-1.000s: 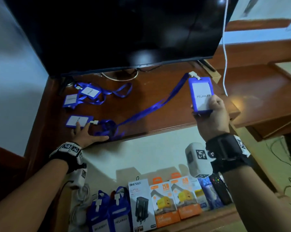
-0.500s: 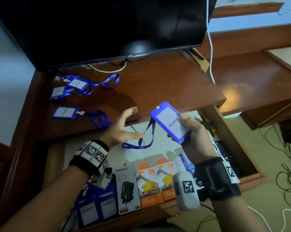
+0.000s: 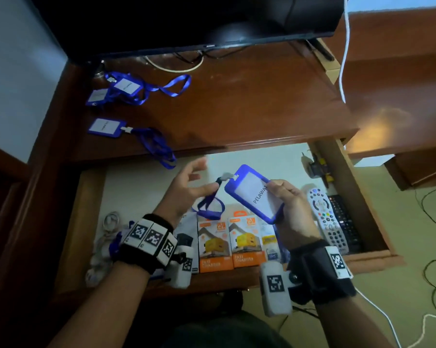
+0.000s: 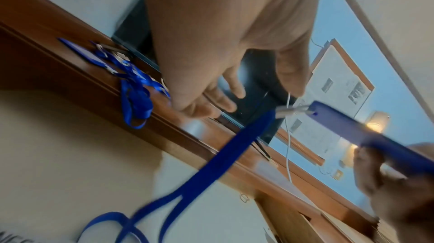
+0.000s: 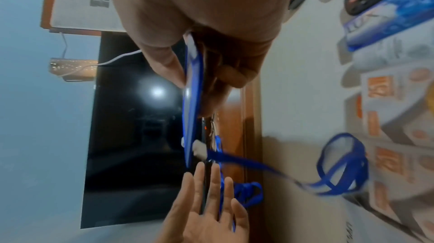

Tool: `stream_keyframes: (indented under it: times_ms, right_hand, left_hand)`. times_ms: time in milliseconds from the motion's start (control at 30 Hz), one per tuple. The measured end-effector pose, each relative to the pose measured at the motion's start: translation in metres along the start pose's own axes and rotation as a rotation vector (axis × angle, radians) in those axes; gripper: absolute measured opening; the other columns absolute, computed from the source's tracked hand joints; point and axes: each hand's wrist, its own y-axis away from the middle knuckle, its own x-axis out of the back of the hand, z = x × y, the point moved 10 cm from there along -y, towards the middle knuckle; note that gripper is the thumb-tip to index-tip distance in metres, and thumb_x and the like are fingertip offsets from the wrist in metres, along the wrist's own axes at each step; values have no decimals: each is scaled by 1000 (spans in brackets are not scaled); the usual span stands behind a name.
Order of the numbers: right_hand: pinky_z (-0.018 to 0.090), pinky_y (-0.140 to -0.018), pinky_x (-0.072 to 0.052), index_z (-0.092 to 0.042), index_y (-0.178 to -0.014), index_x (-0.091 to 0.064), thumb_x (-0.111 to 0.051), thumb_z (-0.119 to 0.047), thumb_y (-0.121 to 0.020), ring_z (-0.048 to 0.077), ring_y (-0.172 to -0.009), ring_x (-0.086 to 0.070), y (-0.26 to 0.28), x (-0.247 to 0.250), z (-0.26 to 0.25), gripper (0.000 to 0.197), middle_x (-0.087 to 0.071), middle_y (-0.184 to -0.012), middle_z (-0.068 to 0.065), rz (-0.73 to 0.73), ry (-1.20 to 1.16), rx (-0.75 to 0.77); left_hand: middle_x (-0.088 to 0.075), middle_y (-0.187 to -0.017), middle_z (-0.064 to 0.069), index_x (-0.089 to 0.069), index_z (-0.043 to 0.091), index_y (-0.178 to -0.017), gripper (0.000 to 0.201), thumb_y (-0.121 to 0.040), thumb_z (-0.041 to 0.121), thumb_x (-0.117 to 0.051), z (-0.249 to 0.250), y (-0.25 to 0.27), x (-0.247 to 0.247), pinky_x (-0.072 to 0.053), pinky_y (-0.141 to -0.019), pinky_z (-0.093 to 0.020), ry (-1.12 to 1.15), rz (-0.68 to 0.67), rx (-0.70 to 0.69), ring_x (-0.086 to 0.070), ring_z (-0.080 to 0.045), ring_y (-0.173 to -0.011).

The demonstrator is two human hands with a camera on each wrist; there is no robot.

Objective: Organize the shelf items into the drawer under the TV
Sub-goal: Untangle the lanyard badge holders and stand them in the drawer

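The badge [image 3: 252,194] that was held up over the shelf a second ago is now low over the open drawer [image 3: 377,254], so it is off the shelf and close to being put away. The right hand [image 3: 291,204] pinches its lower end, thumb on the white card face and fingers curled behind. The left hand [image 3: 186,189], which had been flat on the shelf, has come across and now hovers with fingers spread and relaxed, holding nothing, its fingertips just beside the clip end of the badge. The strap [image 3: 210,206] hangs from that clip in a loose loop below the left fingers; I judge the left hand is about to gather it so it goes in tidy.

Below both hands stand two orange charger boxes [image 3: 232,243], and to the right of the right fingers lie two remotes [image 3: 330,219]; free drawer floor shows beyond the fingertips. Three more badges [image 3: 104,126] with tangled straps lie on the shelf [image 3: 249,109] beyond the left fingers, under the TV [image 3: 186,18]. The dangling loop could snag on the box tops
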Motion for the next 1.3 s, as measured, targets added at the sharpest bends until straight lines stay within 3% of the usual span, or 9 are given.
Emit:
stream_keyframes:
  times_ms: [167, 300, 467, 667, 733, 867, 933, 1100, 1300]
  right_hand:
    - [25, -52, -44, -12, -84, -59, -54, -10, -92, 18, -68, -58, 12, -18, 20, 9, -64, -78, 6, -1, -19, -51]
    - [29, -58, -47, -10, -95, -60, -57, -8, -89, 19, -72, -61, 25, -50, 22, 7, -67, -86, 9, -77, -10, -42]
    - [27, -56, -46, -7, -95, -62, -57, -3, -86, 24, -77, -57, 43, -85, 33, 11, -66, -88, 13, -117, 29, -15]
    - [25, -57, -43, -11, -86, -60, -56, -12, -92, 19, -80, -55, 62, -113, 43, 7, -63, -85, 4, -122, 149, 58]
    - [25, -66, -47, -12, -96, -58, -55, -13, -94, 15, -87, -58, 68, -121, 39, 4, -65, -97, 3, -124, 170, 134]
    - [28, -101, -41, -33, -119, -54, -62, -30, -84, 8, -124, -49, 83, -138, 40, 37, -54, -134, -6, -226, 243, 236]
    - [35, -107, -38, -38, -126, -51, -63, -35, -82, 9, -131, -44, 92, -150, 45, 46, -50, -139, -8, -349, 283, 225]
    - [45, -83, -51, -21, -125, -56, -68, -32, -79, 33, -98, -63, 109, -161, 60, 48, -60, -112, 26, -450, 209, 92]
    - [38, -76, -56, -7, -119, -59, -66, -13, -86, 31, -94, -68, 127, -169, 70, 34, -70, -106, 15, -475, 203, 44]
  left_hand:
    - [-65, -85, 3, -65, 21, -89, 9, -83, 24, -71, -14, 29, 22, -41, -67, -15, 42, 191, 122, -60, 2, -75]
    - [-72, -86, 3, -69, 14, -90, 32, -86, 45, -63, -20, 38, 9, -40, -71, -27, 66, 26, 221, -64, -12, -79]
    - [-65, -80, 1, -66, 15, -91, 6, -87, 18, -67, 1, 42, 30, -43, -65, -21, 132, 60, 87, -57, -8, -68]
    - [-66, -91, -8, -63, 3, -107, 23, -84, 4, -65, 10, 63, 59, -49, -75, -31, 185, 40, -30, -62, -18, -80]
    - [-66, -93, -12, -62, 4, -111, 33, -79, 10, -65, 9, 74, 59, -49, -77, -30, 183, -20, -46, -61, -20, -83]
    - [-68, -98, -18, -63, 8, -113, 39, -75, 12, -64, 2, 99, 54, -50, -84, -38, 138, -160, -28, -64, -29, -88]
    - [-69, -98, -16, -64, 12, -110, 35, -75, 11, -65, -2, 112, 51, -52, -84, -40, 96, -231, -14, -66, -30, -90]
    - [-69, -103, -14, -64, 14, -108, 29, -83, 0, -64, -1, 130, 60, -54, -81, -36, 106, -248, -26, -68, -26, -91]
    - [-67, -100, -21, -61, 4, -118, 34, -84, -1, -61, 12, 133, 84, -53, -82, -38, 263, -67, -87, -64, -27, -87]
